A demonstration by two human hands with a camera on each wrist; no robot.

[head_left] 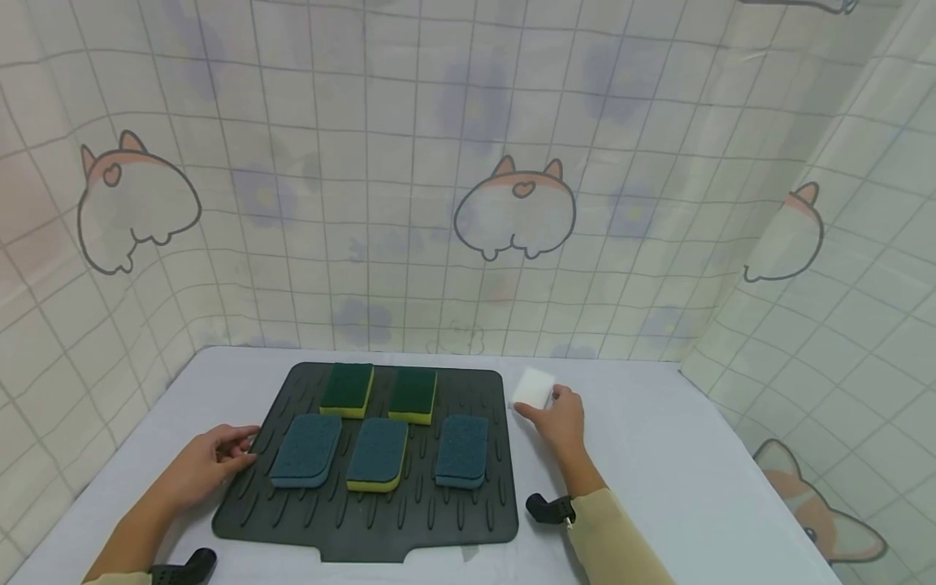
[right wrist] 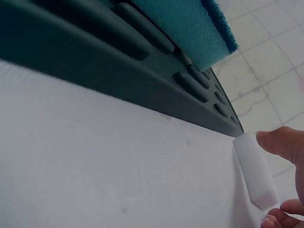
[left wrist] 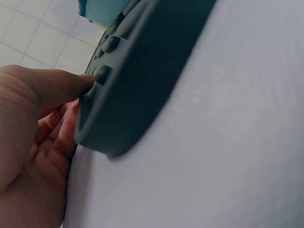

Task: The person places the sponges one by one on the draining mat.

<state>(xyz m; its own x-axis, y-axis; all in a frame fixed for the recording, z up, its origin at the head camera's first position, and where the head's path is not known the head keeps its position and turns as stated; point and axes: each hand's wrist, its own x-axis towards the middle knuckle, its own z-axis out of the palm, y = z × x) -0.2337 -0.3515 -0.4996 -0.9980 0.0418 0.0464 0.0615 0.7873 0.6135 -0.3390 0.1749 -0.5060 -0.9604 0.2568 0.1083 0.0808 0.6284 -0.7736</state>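
A dark grey ridged rubber mat (head_left: 366, 520) lies on the white table. At its left edge, my left hand (head_left: 212, 459) pinches the rim, thumb (left wrist: 71, 85) on top and fingers curled against the side. On the mat sit two green-topped yellow sponges (head_left: 347, 388) (head_left: 413, 394) at the back. In front of them are two blue sponges (head_left: 305, 448) (head_left: 462, 451) with a blue-topped yellow sponge (head_left: 378, 451) between. Just off the mat's right edge, my right hand (head_left: 559, 418) holds a white sponge block (head_left: 534, 388) between thumb and fingers.
White cloth covers the table (head_left: 658, 471), which runs on to the right of the mat. A tiled-pattern curtain (head_left: 409, 187) with cartoon dogs hangs behind and along both sides. Each wrist wears a black camera mount (head_left: 548, 509).
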